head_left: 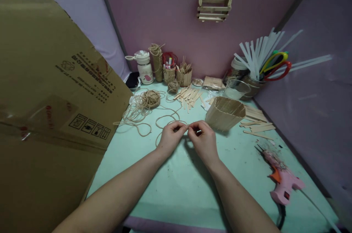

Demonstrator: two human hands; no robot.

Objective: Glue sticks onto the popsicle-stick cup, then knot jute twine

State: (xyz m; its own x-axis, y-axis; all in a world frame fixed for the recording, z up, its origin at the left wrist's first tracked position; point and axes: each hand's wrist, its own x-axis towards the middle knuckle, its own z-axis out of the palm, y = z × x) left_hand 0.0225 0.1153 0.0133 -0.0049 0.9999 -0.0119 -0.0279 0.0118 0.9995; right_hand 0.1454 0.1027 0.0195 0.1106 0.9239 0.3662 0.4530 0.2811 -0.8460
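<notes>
Because so little of it shows, the thin tan jute twine (187, 127) is hard to follow where it sits between the bare left hand (170, 138) and the bare right hand (204, 139), over the mint-green worktop (176, 196). Each hand brings thumb and forefinger together, and each grip appears clamped on the twine, though the exact hold is too small to make out; a slack pinch could let so fine a strand slip. Behind the left hand it lies in slack curves, near a loose tangle of tan twine (134, 111) and a round brown twine ball (151, 99); a sharp tug could pull those overlapping loops into a knot. An open-topped container of pale wooden sticks (225, 119) stands just beside the right hand, and since it looks light, a sideways swing of the knuckles could shove or tip it. Farther right, flat loose wooden sticks (262, 128) could scatter if brushed. Nearer the person lies a pink glue gun with an orange trigger (286, 181); whether it is hot cannot be told, but a forearm drifting outward could catch its black cable (282, 216) and drag the nozzle round.
</notes>
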